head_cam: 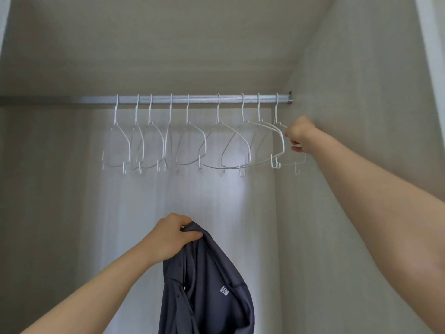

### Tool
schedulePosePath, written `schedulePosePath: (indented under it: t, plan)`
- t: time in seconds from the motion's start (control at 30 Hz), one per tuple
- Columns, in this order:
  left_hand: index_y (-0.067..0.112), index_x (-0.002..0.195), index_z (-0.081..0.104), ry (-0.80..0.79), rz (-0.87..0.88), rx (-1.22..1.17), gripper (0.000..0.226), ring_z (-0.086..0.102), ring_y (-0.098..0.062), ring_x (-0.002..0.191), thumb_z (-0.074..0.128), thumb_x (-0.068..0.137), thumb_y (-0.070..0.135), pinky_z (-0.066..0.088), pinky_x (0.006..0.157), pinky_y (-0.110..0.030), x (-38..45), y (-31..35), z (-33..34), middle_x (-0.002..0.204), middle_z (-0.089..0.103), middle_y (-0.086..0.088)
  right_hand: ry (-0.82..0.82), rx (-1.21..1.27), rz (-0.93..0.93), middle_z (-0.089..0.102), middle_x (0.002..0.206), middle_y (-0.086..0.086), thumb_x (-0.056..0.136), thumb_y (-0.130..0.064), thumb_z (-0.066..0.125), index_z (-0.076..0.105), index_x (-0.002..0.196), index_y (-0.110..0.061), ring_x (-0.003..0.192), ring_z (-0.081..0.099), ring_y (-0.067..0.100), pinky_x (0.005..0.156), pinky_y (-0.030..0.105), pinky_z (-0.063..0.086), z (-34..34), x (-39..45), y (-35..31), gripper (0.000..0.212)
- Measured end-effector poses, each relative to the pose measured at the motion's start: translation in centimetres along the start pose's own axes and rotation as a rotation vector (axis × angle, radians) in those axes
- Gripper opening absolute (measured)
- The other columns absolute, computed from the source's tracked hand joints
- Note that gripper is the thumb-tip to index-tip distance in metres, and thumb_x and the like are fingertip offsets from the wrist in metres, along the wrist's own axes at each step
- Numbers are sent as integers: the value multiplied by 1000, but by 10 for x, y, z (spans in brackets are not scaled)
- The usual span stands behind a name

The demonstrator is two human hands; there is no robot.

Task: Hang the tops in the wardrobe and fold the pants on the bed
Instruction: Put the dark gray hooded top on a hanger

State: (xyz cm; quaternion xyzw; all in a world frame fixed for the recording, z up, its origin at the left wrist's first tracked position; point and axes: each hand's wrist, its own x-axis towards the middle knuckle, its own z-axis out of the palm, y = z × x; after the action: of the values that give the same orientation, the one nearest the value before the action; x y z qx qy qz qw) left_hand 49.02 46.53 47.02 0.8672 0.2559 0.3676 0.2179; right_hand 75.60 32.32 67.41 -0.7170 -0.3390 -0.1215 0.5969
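I look into an open wardrobe. A dark grey top [207, 285] with a small white logo hangs from my left hand [172, 235], which grips its upper edge low in the middle of the view. My right hand [298, 135] is raised to the far right end of the silver rail [204, 99] and pinches the shoulder of the rightmost white wire hanger [292, 162], which still hooks on the rail. Several more empty white hangers [187, 145] hang along the rail to the left.
The wardrobe's right side wall [361, 141] stands close beside my right hand. The pale back panel [168, 194] lies behind the hangers. The rail's left stretch [48, 100] carries no hangers. A white door edge [433, 44] shows at the upper right.
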Motion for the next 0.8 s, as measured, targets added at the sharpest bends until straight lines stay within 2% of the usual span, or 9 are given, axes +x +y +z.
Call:
schedulePosePath:
  t: [0.1,0.23,0.3,0.4,0.5,0.57,0.63,0.7,0.8]
  plan:
    - [1,90,72,-64,-54,-134,22,65,-11,75,68,90,23,50,71,-22,-10,0,-4,86,72,-9,59,187,15,55,116,16,95,-9,48,58,114,-6,80,52,24,71,34,47,-3,1,-4,21]
    - [16,87,78,-64,-143,-287,13,71,-10,78,67,91,22,54,66,-17,-33,1,-13,87,76,1,134,281,8,54,128,16,95,-14,45,50,107,-11,99,51,22,97,36,45,-11,-8,-12,14]
    - [19,91,79,-75,-195,-343,13,72,-13,84,66,92,24,57,72,-23,-49,2,-16,89,77,1,140,270,-2,57,113,15,91,-9,46,49,94,-10,92,50,21,89,37,45,-15,-31,-9,4]
    - [13,93,78,-74,-288,-387,18,73,-19,87,66,91,27,57,85,-34,-69,0,-16,91,77,-4,89,315,-2,54,98,12,90,-4,44,48,83,-8,85,50,20,70,33,40,-20,-75,1,9]
    - [3,94,75,-53,-394,-408,27,72,-21,78,67,89,28,57,78,-33,-104,-3,-10,88,76,-9,40,354,48,54,93,11,89,-4,45,40,73,-13,83,50,22,74,38,44,-26,-131,21,19]
    - [-1,95,73,-23,-457,-412,30,70,-20,72,67,87,27,56,72,-31,-129,-5,-6,83,75,-10,4,347,100,59,97,13,89,-4,47,49,87,-7,90,53,24,86,45,46,-30,-168,35,4]
    - [0,93,73,8,-518,-416,29,69,-22,74,67,85,27,57,77,-35,-154,-6,0,86,75,-12,-42,334,149,60,113,16,91,-7,49,53,111,0,103,56,27,86,43,42,-36,-204,49,22]
    - [1,92,73,20,-543,-421,28,68,-23,75,68,85,27,58,75,-34,-175,-7,6,90,75,-14,-92,331,158,60,112,14,94,-11,50,57,108,-2,103,55,25,83,37,38,-40,-237,66,18]
    - [4,82,74,30,-568,-369,21,66,-20,66,68,84,24,53,61,-26,-211,-3,14,84,73,-15,-216,357,193,60,96,6,97,-18,50,63,105,-8,91,51,19,75,30,39,-53,-296,82,18]
